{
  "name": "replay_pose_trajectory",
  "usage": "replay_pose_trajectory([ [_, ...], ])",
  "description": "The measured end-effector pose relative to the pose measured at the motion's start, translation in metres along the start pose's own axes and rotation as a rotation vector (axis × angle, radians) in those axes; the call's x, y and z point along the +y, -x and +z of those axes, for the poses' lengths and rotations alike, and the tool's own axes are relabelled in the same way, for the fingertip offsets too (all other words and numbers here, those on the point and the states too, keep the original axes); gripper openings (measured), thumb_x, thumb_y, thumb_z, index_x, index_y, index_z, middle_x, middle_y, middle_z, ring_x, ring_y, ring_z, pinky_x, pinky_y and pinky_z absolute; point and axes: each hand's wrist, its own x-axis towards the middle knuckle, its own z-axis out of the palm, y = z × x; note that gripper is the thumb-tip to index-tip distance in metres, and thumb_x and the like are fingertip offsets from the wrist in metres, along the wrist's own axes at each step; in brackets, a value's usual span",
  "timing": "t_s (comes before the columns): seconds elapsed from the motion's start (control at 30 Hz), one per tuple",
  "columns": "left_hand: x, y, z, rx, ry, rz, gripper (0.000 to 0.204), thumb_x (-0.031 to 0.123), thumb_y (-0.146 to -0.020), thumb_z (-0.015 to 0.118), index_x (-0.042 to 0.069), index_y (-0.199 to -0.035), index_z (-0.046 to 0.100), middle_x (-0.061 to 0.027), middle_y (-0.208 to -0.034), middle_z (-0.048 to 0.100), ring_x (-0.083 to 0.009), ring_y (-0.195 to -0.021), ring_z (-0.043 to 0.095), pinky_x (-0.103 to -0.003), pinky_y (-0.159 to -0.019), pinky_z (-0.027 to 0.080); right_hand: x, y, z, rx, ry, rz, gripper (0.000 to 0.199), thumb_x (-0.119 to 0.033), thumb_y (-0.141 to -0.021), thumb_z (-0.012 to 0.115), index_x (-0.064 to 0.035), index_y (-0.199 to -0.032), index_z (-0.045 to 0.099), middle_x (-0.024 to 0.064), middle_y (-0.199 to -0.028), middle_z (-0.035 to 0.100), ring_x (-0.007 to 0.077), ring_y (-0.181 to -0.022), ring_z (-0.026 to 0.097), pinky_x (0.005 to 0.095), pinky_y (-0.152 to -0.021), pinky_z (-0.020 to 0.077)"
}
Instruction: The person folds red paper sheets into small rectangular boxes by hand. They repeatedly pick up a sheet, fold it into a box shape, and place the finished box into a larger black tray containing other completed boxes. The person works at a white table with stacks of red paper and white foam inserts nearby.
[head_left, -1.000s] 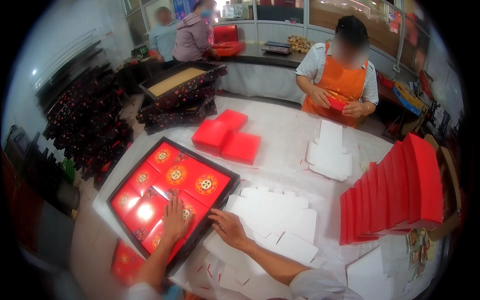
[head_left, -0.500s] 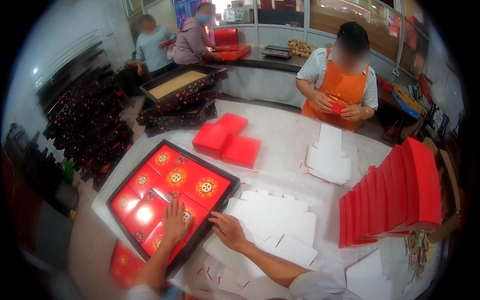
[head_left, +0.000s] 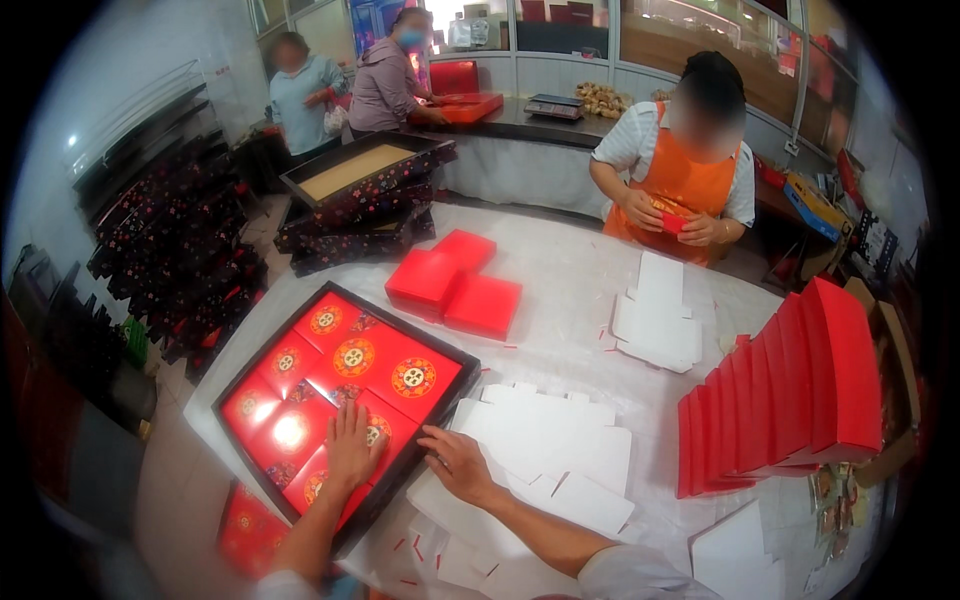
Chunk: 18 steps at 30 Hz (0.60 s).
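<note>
A shallow black tray box (head_left: 462, 372) lies at an angle on the near left of the table, filled with several red boxes (head_left: 412, 376) bearing round orange and gold patterns. My left hand (head_left: 352, 448) rests flat on the red boxes at the tray's near right part, fingers stretched out. At the tray's right rim is my right hand (head_left: 458, 462), its fingers loosely spread and the fingertips by the edge. Neither hand grips anything. Under and beside my right hand lie flat white cardboard blanks (head_left: 550, 440).
Red boxes (head_left: 483, 303) sit mid-table; a tall leaning row of red boxes (head_left: 770, 390) stands right. More white blanks (head_left: 655, 320) lie far right. Patterned black trays (head_left: 365, 180) are stacked beyond the left edge. A person in an orange apron (head_left: 680, 190) holds a small red piece across the table.
My hands and the tray have stayed in place. Across the table, the person in the apron has shifted slightly, and the person at far left has moved an arm.
</note>
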Motion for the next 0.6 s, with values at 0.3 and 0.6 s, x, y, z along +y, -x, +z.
replay_pose_trajectory([
  [0.3,-0.0007,-0.0002,-0.0002,0.007,-0.008,0.008,0.069,0.046,-0.086,0.043,-0.003,-0.132,0.031,-0.0219,-0.141,0.023,-0.0337,-0.132,0.019,-0.045,-0.107,0.011,0.0006,0.0003,0.0011,0.019,0.002,-0.023,0.03,-0.011,-0.077,0.058,-0.0081,-0.107,0.055,0.0058,-0.12,0.05,0.025,-0.106,0.049,0.0384,-0.089,0.0369],
  [0.6,-0.0009,0.0006,0.0011,0.029,-0.027,0.013,0.069,0.046,-0.085,0.044,-0.003,-0.132,0.032,-0.0217,-0.14,0.024,-0.0335,-0.132,0.02,-0.046,-0.107,0.013,0.0008,0.001,0.0018,0.011,0.014,-0.018,0.031,-0.012,-0.077,0.058,-0.0085,-0.107,0.055,0.0061,-0.121,0.05,0.0254,-0.106,0.049,0.0386,-0.09,0.0361],
])
